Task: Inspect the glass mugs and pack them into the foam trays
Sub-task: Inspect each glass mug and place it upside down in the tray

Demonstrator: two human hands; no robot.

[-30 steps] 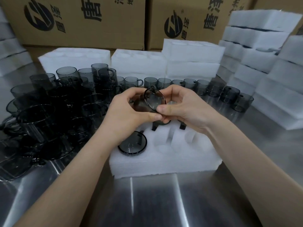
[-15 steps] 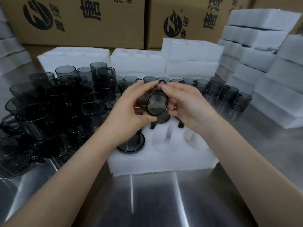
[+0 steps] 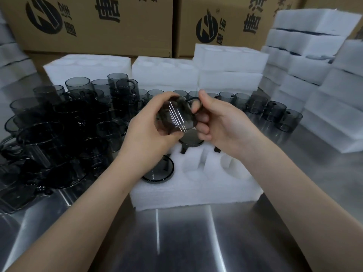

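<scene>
**Trainee:** Where is the unit under inspection, and why is it held there?

**Technician:** The smoky grey glass mug (image 3: 174,116) is in the air, on its side, directly above the white foam tray (image 3: 196,191). Judgement: the tilt lets overhead light rake across the wall, where bright streaks show, so flaws would stand out. The position over the tray keeps the transfer short.

**Trainee:** State of the hands?

**Technician:** Both are clamped on that mug. The left hand (image 3: 153,134) cups the body, with the fingers curled round the far side and the thumb underneath. The right hand (image 3: 225,122) pinches the loop handle between thumb and fingers. The hands are close together, with only the mug between them.

**Trainee:** Tray status?

**Technician:** Partly loaded. One inverted dark mug (image 3: 158,170) sits base up in the front-left pocket and a second inverted mug (image 3: 191,140) sits in the rear row. The empty round pockets (image 3: 193,168) beside them are free. Judgement: inversion seats the rim deep in the foam, with the handle in its slot.

**Trainee:** Supply?

**Technician:** The cluster of loose grey mugs (image 3: 55,130) stands to the left on the brushed steel table (image 3: 176,242).
</scene>
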